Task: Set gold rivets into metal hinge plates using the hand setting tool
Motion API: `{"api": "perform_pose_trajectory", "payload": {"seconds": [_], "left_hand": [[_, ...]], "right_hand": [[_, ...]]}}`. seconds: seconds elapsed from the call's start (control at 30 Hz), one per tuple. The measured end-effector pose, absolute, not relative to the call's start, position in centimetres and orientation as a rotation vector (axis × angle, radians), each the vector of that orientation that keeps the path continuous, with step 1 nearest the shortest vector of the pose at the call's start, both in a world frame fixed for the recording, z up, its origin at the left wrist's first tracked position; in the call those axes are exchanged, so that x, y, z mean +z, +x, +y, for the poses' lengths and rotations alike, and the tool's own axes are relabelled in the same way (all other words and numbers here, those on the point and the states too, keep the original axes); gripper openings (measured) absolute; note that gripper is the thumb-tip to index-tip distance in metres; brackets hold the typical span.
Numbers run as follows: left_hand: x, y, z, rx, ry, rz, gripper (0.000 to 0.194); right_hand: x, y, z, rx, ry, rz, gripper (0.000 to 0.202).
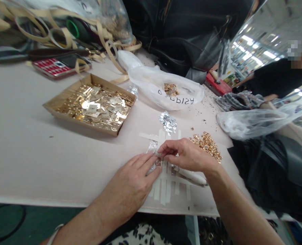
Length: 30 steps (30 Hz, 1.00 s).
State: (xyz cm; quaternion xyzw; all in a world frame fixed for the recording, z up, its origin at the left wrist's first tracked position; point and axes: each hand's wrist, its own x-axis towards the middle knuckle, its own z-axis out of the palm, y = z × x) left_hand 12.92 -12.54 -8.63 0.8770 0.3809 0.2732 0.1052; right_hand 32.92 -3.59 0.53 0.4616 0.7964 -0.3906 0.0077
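Observation:
My left hand (135, 178) rests at the table's front, its thumb and fingertips closed on a small clear plastic bag (152, 146). My right hand (188, 154) meets it from the right, fingers pinched over the same spot; what they hold is hidden. Under both hands lie strips of whitish tape (163, 192) stuck on the table in a crossing pattern. A slim white tool (193, 177) lies below my right wrist. Beyond my fingers sits a pile of silver discs (167, 121). Small gold metal fittings (208, 144) are heaped beside my right forearm.
A cardboard tray (87, 126) of gold plates stands at left. Behind are a white plastic bag (151, 90) holding gold pieces, a red calculator (56, 66) and coiled beige strips (100, 32). Black material (275, 170) and a clear bag (248, 122) border the right edge. Another person (270, 76) is at far right.

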Motion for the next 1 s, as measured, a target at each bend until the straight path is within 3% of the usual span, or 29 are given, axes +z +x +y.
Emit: {"api": "perform_pose_trajectory", "payload": {"seconds": [0.17, 0.4, 0.63, 1.0], "left_hand": [[-8.6, 12.9, -12.7, 0.834, 2.611, 1.143, 0.039], [-8.9, 12.9, -12.7, 0.781, 2.604, 1.148, 0.040], [-8.6, 12.9, -12.6, 0.804, 2.605, 1.135, 0.039], [-8.8, 12.9, -12.7, 0.812, 2.569, 1.138, 0.037]], "right_hand": [[0.7, 32.2, -5.4, -1.089, 1.694, 2.379, 0.009], [-0.8, 31.5, -6.4, -1.170, 1.740, 2.405, 0.010], [-1.2, 33.0, -6.2, -1.564, 1.862, 2.256, 0.011], [-3.0, 33.4, -5.7, -1.515, 1.773, 2.270, 0.017]]}}
